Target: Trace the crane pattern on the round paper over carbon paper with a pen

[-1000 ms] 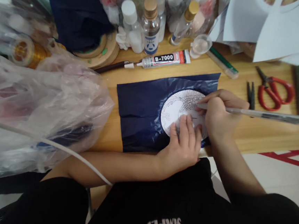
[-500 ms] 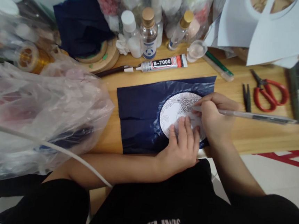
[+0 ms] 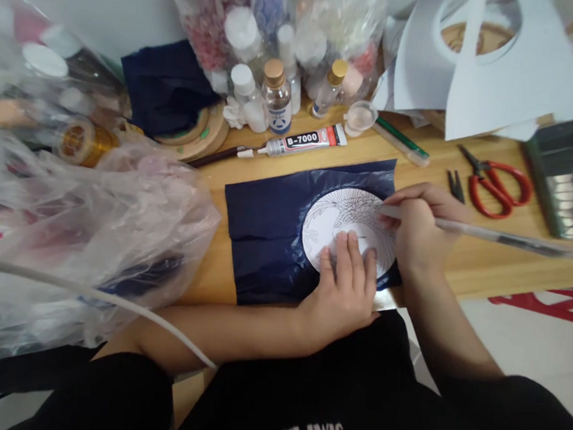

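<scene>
A round white paper with a line drawing of a bird (image 3: 339, 221) lies on a dark blue sheet (image 3: 270, 230) on the wooden table (image 3: 483, 262). My left hand (image 3: 343, 290) rests flat on the lower part of the round paper, fingers stretched out and pressing it down. My right hand (image 3: 415, 230) is closed round a long thin pen (image 3: 490, 234), whose tip touches the drawing at its right edge.
A B-7000 glue tube (image 3: 300, 141), small bottles (image 3: 277, 94) and a brown pen lie behind the sheet. Red scissors (image 3: 494, 183), black tweezers (image 3: 454, 184) and a green-capped pen (image 3: 400, 141) sit to the right. A large plastic bag (image 3: 85, 224) fills the left. White cut paper (image 3: 490, 65) lies at the back right.
The camera has tilted and drawn back a little, so everything sits lower in view. Both hands stay on the round drawing, the pen tip shifting slightly along its right edge.
</scene>
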`<action>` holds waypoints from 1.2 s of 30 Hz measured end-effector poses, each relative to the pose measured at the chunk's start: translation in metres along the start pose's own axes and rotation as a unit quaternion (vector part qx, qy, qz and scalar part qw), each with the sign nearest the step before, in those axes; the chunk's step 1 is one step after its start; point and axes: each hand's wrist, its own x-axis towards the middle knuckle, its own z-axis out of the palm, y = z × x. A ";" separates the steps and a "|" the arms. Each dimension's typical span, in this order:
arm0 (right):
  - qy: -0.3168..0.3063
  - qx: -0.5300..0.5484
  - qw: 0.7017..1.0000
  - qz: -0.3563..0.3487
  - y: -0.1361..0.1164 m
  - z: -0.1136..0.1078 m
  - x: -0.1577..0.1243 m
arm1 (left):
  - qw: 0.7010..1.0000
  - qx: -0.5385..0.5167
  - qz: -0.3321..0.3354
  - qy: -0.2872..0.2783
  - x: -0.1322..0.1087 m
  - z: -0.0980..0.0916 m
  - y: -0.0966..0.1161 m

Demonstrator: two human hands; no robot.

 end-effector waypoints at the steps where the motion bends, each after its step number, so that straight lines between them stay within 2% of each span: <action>1: -0.012 -0.023 1.000 -0.016 0.002 -0.001 0.000 | 1.000 0.000 -0.001 0.000 0.000 0.000 0.000; 5: -0.056 -0.089 0.993 -0.047 0.005 -0.003 -0.002 | 1.000 0.001 -0.003 0.003 0.000 0.001 0.001; 12: -0.085 -0.104 0.989 -0.056 0.004 -0.002 -0.003 | 1.000 0.002 0.002 -0.002 0.000 0.001 0.001; 21: -0.082 -0.107 0.990 -0.048 0.003 -0.002 -0.003 | 1.000 0.002 0.002 0.002 0.000 0.001 0.000; 36: -0.094 -0.112 0.986 -0.075 0.004 -0.002 -0.003 | 1.000 -0.002 -0.003 0.011 0.000 0.001 0.000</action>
